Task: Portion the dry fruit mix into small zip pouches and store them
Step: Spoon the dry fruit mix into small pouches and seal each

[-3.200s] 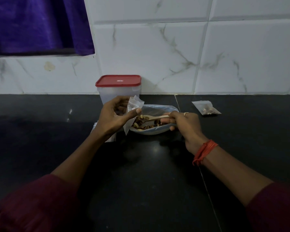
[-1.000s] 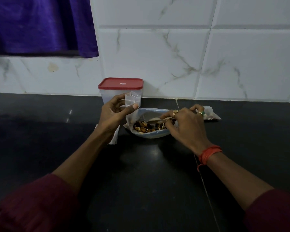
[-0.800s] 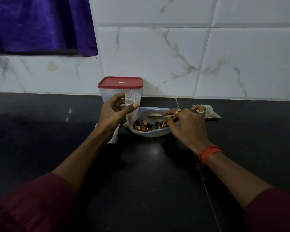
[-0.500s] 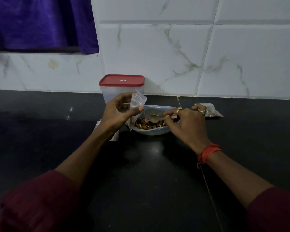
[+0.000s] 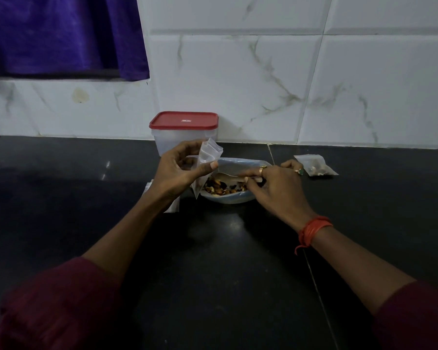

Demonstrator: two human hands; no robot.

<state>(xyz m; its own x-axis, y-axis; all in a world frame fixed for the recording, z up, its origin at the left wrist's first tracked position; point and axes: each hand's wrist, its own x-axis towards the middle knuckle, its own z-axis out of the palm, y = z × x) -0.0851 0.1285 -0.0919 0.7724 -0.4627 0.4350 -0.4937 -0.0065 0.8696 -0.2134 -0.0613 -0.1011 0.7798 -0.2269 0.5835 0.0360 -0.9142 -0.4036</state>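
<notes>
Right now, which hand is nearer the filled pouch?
Right. The right hand, holding the spoon, is just left of the filled pouch; the left hand, holding a second pouch, is beyond the bowl.

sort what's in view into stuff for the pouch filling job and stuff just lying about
For the job: small zip pouch in the left hand; spoon in the right hand; bowl of dry fruit mix; filled pouch; red-lidded container, likely for storage.
Not part of it: purple cloth hanging at the wall.
</notes>
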